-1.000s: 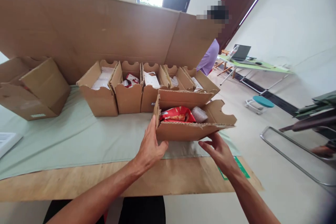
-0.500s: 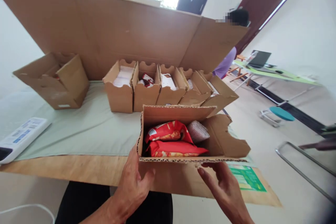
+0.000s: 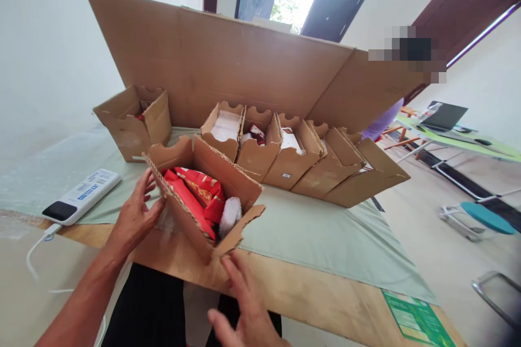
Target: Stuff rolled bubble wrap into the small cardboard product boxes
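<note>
An open-topped cardboard box [image 3: 226, 161] stands turned at an angle at the table's front edge. Inside lie red printed packets [image 3: 203, 190] and a small bubble-wrapped item [image 3: 230, 216]. My left hand [image 3: 136, 217] is at the box's left side, fingers and thumb apart, close against the cardboard without wrapping round it. At the near right corner, beside the cut-out end, my right hand [image 3: 248, 303] has its fingers stretched out, fingertips at the cardboard and thumb spread away. Whether the fingertips press on the box I cannot tell.
Several cardboard bins [image 3: 303, 160] stand in a row behind, holding packaged goods. Another cardboard box [image 3: 134, 135] sits at the back left, before a tall cardboard panel [image 3: 244, 65]. A white power strip [image 3: 87, 195] with a cable lies left. A green printed sheet [image 3: 415, 317] is at the right.
The box has moved left and turned, its cut-out end now facing my right hand. My left hand's fingers lie along its side, and my right hand has shifted left to its corner. The view has swung right.
</note>
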`<act>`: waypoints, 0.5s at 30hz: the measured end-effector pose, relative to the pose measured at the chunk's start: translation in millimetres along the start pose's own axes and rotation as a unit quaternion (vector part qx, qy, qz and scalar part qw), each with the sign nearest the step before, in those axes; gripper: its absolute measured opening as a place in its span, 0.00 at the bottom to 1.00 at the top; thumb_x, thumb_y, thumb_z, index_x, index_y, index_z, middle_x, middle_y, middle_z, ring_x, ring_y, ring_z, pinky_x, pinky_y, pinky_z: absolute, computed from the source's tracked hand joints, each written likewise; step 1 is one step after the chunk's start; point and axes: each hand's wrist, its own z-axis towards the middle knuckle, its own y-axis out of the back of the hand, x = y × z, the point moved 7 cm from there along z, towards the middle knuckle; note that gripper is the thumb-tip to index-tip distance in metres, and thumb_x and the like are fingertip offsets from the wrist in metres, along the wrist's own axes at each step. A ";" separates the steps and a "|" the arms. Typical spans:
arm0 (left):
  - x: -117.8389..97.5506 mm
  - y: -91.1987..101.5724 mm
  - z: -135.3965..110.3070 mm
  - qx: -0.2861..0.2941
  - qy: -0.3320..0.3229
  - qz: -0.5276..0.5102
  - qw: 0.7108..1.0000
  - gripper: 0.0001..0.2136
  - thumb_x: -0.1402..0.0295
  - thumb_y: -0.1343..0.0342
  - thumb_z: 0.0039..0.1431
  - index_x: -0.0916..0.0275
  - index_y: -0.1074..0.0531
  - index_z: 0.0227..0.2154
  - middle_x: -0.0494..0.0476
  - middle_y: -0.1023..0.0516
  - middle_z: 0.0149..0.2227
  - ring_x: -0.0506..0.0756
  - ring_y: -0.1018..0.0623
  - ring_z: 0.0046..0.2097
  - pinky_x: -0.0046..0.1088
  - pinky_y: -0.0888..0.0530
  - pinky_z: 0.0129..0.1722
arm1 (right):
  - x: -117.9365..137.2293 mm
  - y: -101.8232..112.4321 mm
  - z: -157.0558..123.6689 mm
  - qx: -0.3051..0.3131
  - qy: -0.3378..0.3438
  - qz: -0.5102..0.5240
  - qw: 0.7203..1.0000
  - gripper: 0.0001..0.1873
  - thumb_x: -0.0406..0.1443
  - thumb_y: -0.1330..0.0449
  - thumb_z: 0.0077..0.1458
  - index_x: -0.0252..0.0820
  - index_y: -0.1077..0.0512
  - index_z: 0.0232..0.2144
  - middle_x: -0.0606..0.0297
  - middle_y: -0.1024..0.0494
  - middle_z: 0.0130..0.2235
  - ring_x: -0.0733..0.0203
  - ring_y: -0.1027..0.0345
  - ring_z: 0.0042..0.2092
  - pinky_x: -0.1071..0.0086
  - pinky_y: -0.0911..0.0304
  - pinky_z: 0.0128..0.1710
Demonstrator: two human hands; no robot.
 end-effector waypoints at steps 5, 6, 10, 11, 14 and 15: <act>10.4 -5.3 -21.8 -0.021 0.048 -0.048 0.997 0.42 0.45 0.41 0.54 0.59 0.44 0.68 0.71 0.37 0.68 0.71 0.27 0.62 0.57 0.28 0.58 | -20.2 19.4 27.3 -0.028 -0.061 0.033 0.997 0.18 0.33 0.42 0.62 0.47 0.28 0.54 0.58 0.19 0.49 0.54 0.23 0.49 0.64 0.26 0.49; 10.2 -11.0 -33.6 -0.013 0.055 -0.066 0.996 0.41 0.46 0.42 0.56 0.58 0.43 0.68 0.70 0.37 0.68 0.70 0.28 0.63 0.56 0.28 0.59 | -33.5 28.7 32.0 -0.049 -0.099 0.031 0.993 0.16 0.33 0.42 0.63 0.46 0.27 0.53 0.58 0.19 0.48 0.55 0.23 0.46 0.65 0.25 0.45; -0.5 -29.8 -67.3 0.016 0.050 -0.108 0.993 0.31 0.49 0.49 0.65 0.56 0.40 0.67 0.63 0.34 0.68 0.66 0.33 0.68 0.51 0.33 0.66 | -66.7 29.1 55.2 -0.034 -0.156 0.034 0.987 0.25 0.38 0.37 0.59 0.44 0.32 0.58 0.55 0.22 0.51 0.53 0.24 0.43 0.64 0.26 0.38; -2.9 -30.1 -68.8 0.012 0.045 -0.112 0.993 0.29 0.50 0.50 0.66 0.56 0.38 0.66 0.62 0.33 0.67 0.66 0.34 0.68 0.50 0.35 0.67 | -67.5 20.8 62.4 -0.017 -0.153 0.038 0.987 0.25 0.37 0.37 0.58 0.44 0.32 0.58 0.56 0.22 0.50 0.53 0.25 0.42 0.63 0.26 0.39; -2.9 -20.1 -57.0 -0.009 0.038 -0.128 0.991 0.29 0.48 0.48 0.61 0.55 0.31 0.62 0.60 0.25 0.61 0.69 0.34 0.68 0.51 0.37 0.69 | -53.7 -8.4 87.9 0.021 -0.112 0.048 0.992 0.23 0.34 0.38 0.59 0.46 0.31 0.57 0.58 0.22 0.47 0.52 0.26 0.44 0.61 0.27 0.43; -1.6 -15.4 -49.4 -0.011 0.035 -0.133 0.990 0.29 0.47 0.47 0.59 0.54 0.29 0.60 0.59 0.23 0.58 0.70 0.33 0.67 0.51 0.37 0.69 | -46.9 -17.8 97.7 0.032 -0.097 0.050 0.994 0.24 0.33 0.39 0.59 0.47 0.32 0.58 0.58 0.22 0.47 0.51 0.26 0.45 0.60 0.28 0.45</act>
